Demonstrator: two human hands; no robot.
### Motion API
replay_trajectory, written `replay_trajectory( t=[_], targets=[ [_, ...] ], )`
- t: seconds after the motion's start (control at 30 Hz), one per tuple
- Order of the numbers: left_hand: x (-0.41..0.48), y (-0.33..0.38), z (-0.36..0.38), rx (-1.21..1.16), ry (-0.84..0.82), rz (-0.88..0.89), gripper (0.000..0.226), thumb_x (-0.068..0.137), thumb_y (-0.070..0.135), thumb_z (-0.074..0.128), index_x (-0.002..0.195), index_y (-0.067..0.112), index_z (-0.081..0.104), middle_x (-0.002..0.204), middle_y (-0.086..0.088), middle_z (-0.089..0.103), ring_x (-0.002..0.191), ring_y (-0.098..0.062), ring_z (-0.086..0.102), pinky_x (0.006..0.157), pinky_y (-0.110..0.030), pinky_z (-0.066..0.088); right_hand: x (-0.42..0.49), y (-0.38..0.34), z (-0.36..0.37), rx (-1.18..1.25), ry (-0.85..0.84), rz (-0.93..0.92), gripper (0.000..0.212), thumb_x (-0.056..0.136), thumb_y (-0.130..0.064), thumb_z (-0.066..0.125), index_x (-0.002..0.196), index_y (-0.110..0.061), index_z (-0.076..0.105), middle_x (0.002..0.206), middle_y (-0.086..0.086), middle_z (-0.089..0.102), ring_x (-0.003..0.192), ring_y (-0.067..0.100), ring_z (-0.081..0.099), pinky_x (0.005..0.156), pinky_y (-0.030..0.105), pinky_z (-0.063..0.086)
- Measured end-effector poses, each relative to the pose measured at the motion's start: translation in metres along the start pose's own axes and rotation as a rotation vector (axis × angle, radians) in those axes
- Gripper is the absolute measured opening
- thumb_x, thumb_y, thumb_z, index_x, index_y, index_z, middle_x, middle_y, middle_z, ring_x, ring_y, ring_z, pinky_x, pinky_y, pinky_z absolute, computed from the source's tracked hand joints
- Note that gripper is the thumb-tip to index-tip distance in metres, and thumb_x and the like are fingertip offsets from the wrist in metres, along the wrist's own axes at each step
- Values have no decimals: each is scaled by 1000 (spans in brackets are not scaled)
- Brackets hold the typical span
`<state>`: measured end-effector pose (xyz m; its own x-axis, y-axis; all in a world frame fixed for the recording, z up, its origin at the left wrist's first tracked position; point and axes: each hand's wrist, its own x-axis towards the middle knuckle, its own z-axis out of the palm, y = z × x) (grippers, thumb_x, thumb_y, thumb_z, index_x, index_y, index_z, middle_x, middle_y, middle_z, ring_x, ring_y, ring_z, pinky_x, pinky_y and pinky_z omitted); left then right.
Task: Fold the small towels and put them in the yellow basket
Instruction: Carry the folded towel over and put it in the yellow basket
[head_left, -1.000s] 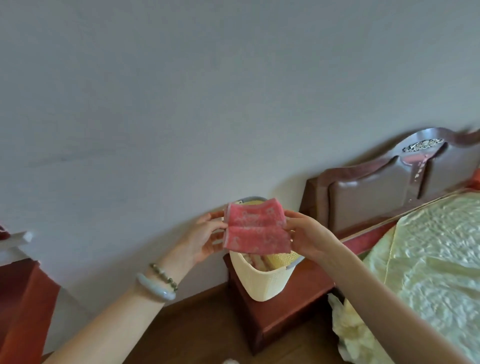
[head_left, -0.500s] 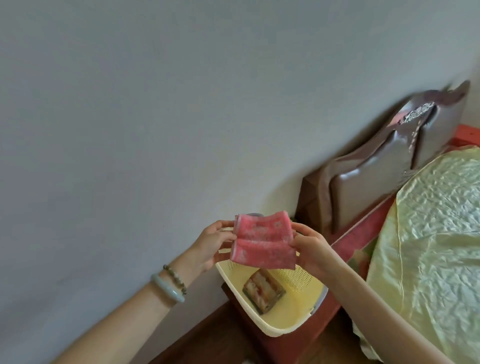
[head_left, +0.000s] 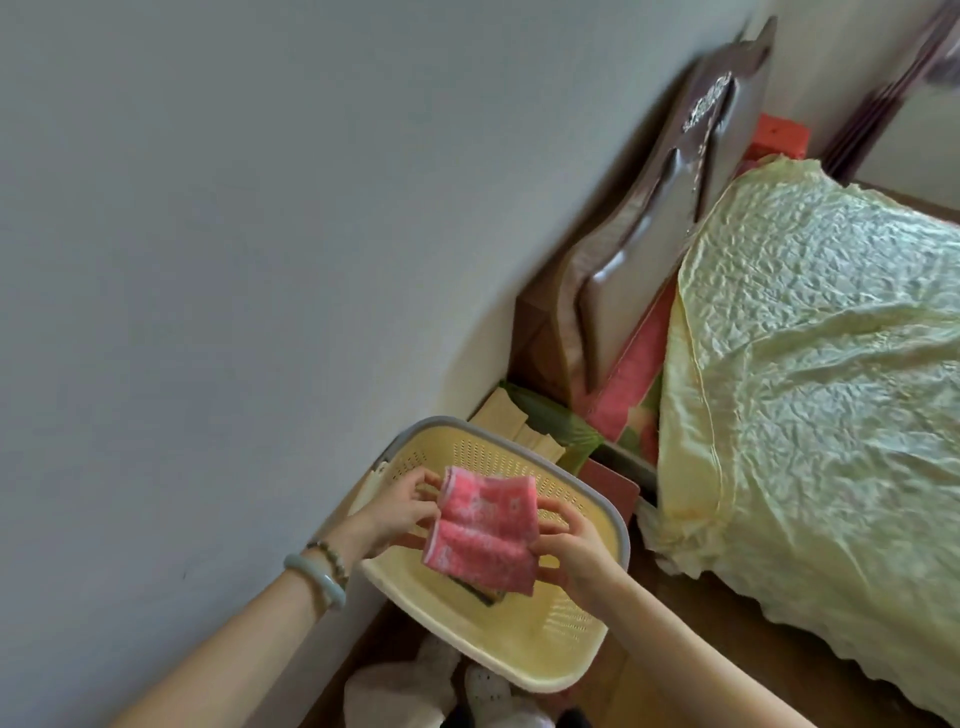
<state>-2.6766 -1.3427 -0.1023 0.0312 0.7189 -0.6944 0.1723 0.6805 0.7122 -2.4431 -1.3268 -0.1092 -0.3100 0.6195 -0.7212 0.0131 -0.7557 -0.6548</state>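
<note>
Where both hands meet over the yellow basket (head_left: 621, 535), one folded pink towel (head_left: 480, 525) is held in the air, above the basket's inside and not resting on it.

- Pink towel: pale flower pattern, doubled over. A crease runs across it from hand to hand, dipping slightly to the right. The upper half leans away towards the wall (head_left: 234, 208) and the lower half hangs down towards the basket floor. It looks close to square, so its long axis cannot be told.
- Left hand (head_left: 395, 512): fingers curled, pinching the towel's left edge near the crease. Wrist carries a pale green bangle (head_left: 318, 578) and a bead bracelet.
- Right hand (head_left: 569, 553): fingers curled, pinching the towel's right edge.
- Yellow basket: oblong, perforated walls, grey rim. Its long axis runs from the wall side at upper left down to lower right.
- Second towel (head_left: 485, 596): brownish, folded, lying flat on the basket floor, mostly hidden under the pink one.
- Bed (head_left: 831, 364): right of the basket, under a crinkled pale green cover.
- Headboard (head_left: 644, 270): dark glossy wood, against the wall.
- White footwear (head_left: 485, 691): bottom edge, blurred.
</note>
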Motion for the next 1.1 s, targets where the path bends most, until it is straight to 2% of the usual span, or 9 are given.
replay_trajectory(
  t=[0.13,0.23,0.33,0.43,0.63,0.8,0.87,0.93,1.1],
  targets=[
    [38,-17,-1,129,-85,-67,23,87,-1,51,106,12,49,107,-16,62,85,-27,67,69,-38,58,30,32,3,105,105,134,50,76,20,46,109,-16,56,111,19,61,98,35,63,73,45,55],
    [72,-35,-4,153,-126,-136,27,89,2,52,113,13,48,108,-14,61,87,-25,66,73,-40,58,57,55,4,175,229,219,54,73,20,43,111,-15,55,108,20,60,87,32,61,66,39,53],
    [103,-51,-1,152,-164,-168,32,88,19,62,117,20,48,108,-7,64,93,-21,65,72,-33,57,82,75,1,207,297,272,52,73,19,41,112,-14,54,101,19,60,80,27,57,64,36,50],
    [130,-64,9,186,-160,-154,23,89,19,61,107,18,48,106,-6,63,88,-17,64,61,-25,55,103,88,-3,204,316,298,44,79,16,45,109,-15,51,107,18,63,87,28,61,68,39,53],
    [180,-92,15,211,-205,-93,11,93,15,56,101,19,49,102,-4,62,86,-15,66,63,-23,56,149,114,-11,239,364,224,37,82,4,55,113,-15,47,108,17,61,88,29,63,66,40,54],
    [232,-126,12,393,-138,-85,8,92,14,52,98,20,52,103,0,56,94,-23,62,78,-42,57,202,151,-9,77,544,248,22,79,-28,69,95,-30,54,101,8,66,88,25,66,75,49,57],
    [246,-138,15,418,-120,-93,9,92,10,52,99,14,53,102,-1,54,95,-21,59,83,-42,55,219,167,-11,-11,590,245,19,80,-18,56,87,-35,53,95,4,66,88,25,65,79,51,55],
    [256,-148,21,405,-101,-136,12,89,9,55,101,10,53,102,-3,54,93,-20,59,83,-42,55,229,177,-13,-10,616,238,35,76,-3,44,87,-35,52,93,4,64,87,26,64,78,51,55],
    [265,-167,32,298,-84,-280,20,87,4,55,105,10,48,94,-5,56,82,-17,60,78,-39,56,229,185,-13,26,612,294,31,80,3,49,95,-24,47,89,0,56,86,22,59,75,41,53]
  ],
)
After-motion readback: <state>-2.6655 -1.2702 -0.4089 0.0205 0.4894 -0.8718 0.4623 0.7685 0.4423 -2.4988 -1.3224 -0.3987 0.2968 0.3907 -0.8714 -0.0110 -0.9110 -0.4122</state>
